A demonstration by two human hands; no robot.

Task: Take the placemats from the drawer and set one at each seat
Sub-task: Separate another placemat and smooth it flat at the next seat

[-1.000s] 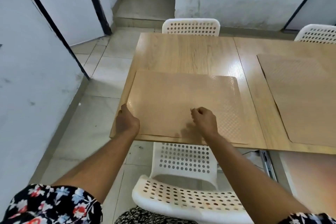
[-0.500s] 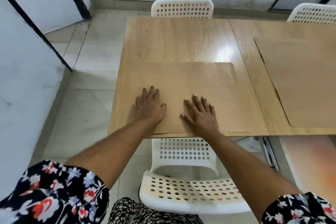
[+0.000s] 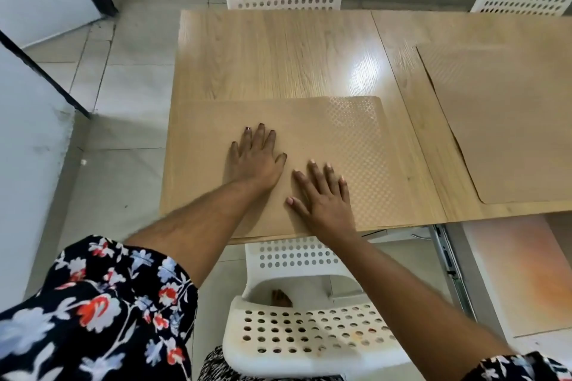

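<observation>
Both arms reach forward from short flowered sleeves, bare from above the elbow down, and draw toward each other so the hands end up side by side. The left hand (image 3: 255, 161) lies palm down and flat, its fingers (image 3: 259, 138) stretched forward and slightly spread, the thumb angled out to the right. The right hand (image 3: 325, 199) lies palm down as well, a little nearer the body than the left, its fingers (image 3: 315, 172) extended and fanned, pointing forward and slightly leftward, thumb out to the left. The two thumbs sit near each other without touching. Neither hand grips anything; both wrists are low and straight.
</observation>
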